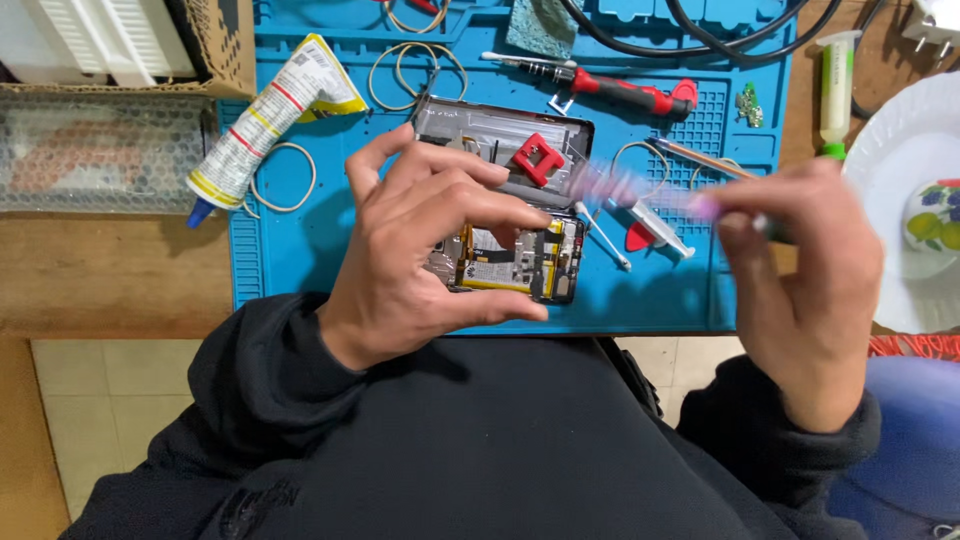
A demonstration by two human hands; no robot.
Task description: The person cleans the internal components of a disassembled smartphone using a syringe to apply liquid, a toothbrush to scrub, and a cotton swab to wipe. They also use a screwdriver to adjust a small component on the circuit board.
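Observation:
My left hand [420, 245] grips an opened phone [525, 262] by its edges, its circuit board and yellow-edged battery showing, above the near edge of the blue work mat [300, 240]. My right hand [800, 275] holds a thin tool [640, 190], blurred and pinkish, its tip pointing left toward the phone. Just behind the phone lies the grey back cover [480, 130] with a red square part [538, 160] on it.
On the mat lie a glue tube [255, 125], rubber bands [415, 70], a red-handled screwdriver [620, 88], a cotton swab [603, 235], a syringe [660, 228] and a small green board [748, 104]. A white plate [900, 190] stands right, a cardboard box [110, 45] left.

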